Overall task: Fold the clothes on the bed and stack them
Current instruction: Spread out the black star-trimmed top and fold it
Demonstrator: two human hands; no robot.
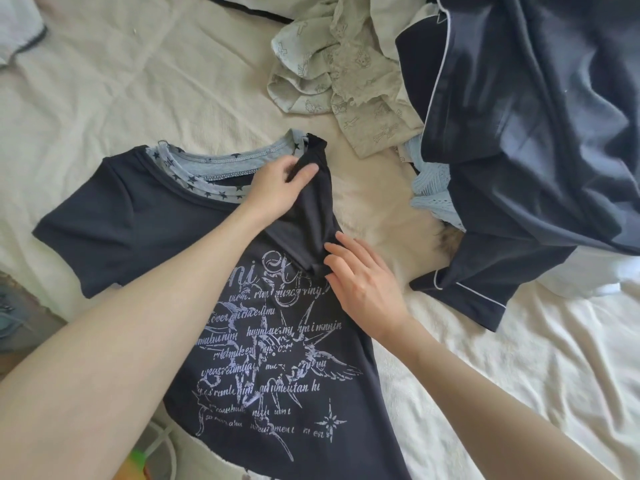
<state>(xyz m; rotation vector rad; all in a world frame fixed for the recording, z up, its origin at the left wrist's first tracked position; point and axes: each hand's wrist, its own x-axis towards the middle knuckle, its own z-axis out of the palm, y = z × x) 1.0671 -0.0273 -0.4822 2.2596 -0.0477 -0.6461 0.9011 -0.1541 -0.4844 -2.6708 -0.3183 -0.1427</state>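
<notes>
Head view: the left hand (277, 188) is pinching the tee's (145, 230) turned-in sleeve beside the collar; the right hand (363, 282), fingers straight, is pressing the fold just below that pinch. Loose pressing may be letting the sleeve spring open, skewing the fold.

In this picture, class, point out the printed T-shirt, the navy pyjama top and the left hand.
printed T-shirt (277, 358): head view, on the pale print.
navy pyjama top (540, 140): head view, dark body fabric.
left hand (277, 188): head view, back of hand.
</notes>
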